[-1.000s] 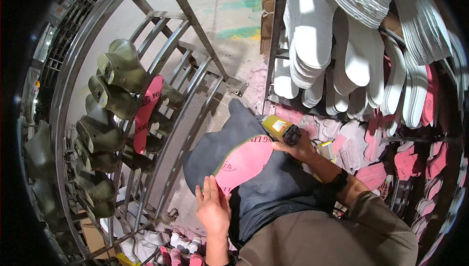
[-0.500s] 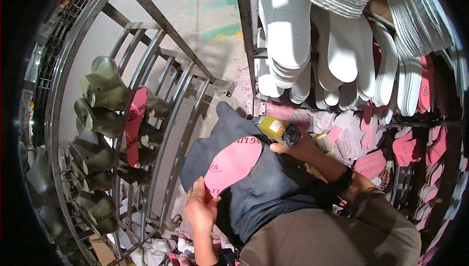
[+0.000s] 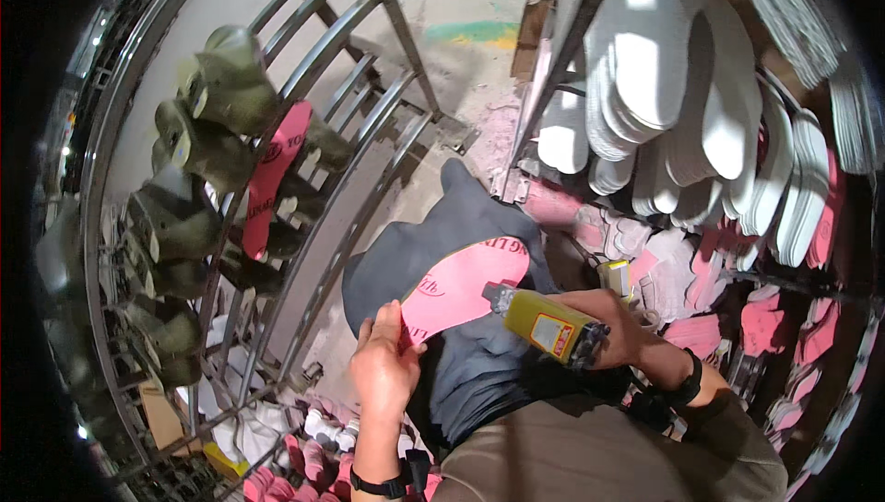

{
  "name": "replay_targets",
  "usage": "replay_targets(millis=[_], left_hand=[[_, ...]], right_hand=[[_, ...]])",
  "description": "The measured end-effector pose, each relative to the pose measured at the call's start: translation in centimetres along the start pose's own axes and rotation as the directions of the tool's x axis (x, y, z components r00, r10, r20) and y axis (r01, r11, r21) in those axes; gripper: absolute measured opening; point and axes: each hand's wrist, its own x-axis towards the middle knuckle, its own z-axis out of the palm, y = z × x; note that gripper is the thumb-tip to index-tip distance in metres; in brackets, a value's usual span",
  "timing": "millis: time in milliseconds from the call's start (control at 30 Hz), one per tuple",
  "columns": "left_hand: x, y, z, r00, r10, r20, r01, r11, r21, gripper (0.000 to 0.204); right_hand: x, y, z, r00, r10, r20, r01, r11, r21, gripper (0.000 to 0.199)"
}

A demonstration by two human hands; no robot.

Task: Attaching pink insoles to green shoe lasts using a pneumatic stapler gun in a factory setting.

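A pink insole (image 3: 466, 283) with dark print rests across the dark cloth over my lap (image 3: 479, 382). My left hand (image 3: 383, 361) is closed on its narrow end, thumb and fingers pinching the edge. Tilted above the broad end is a yellow-green bottle (image 3: 544, 319) with a label, gripped by my right hand (image 3: 616, 325). Its pale tip reaches over the insole's right edge; whether it touches, I cannot tell. The bottle's other end is dark and crusted, and part of my right hand is hidden behind it.
On the left stands a metal rack (image 3: 406, 27) carrying olive-green shoe lasts (image 3: 175, 216) and another pink insole (image 3: 277, 175). Right of me, a shelf holds stacked white insoles (image 3: 641, 59) and pink ones (image 3: 763, 325). Pink and white pieces (image 3: 318, 456) lie low at the bottom left.
My right hand has brought the bottle down and turned it, so its tip now points left over the insole. My left hand keeps its pinch. The whole view has shifted.
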Motion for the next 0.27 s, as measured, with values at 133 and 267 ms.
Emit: replay_targets(millis=[133, 267], left_hand=[[-0.6, -0.1, 0.5, 0.997, -0.081, -0.01, 0.08, 0.994, -0.074, 0.067], [-1.1, -0.5, 0.7, 0.998, -0.042, -0.044, 0.043, 0.999, 0.012, 0.061]], right_hand=[[0.3, 0.8, 1.4, 0.994, 0.092, -0.052, -0.09, 0.995, 0.037, 0.053], [0.6, 0.1, 1.9, 0.99, 0.123, -0.066, -0.124, 0.992, -0.004, 0.053]])
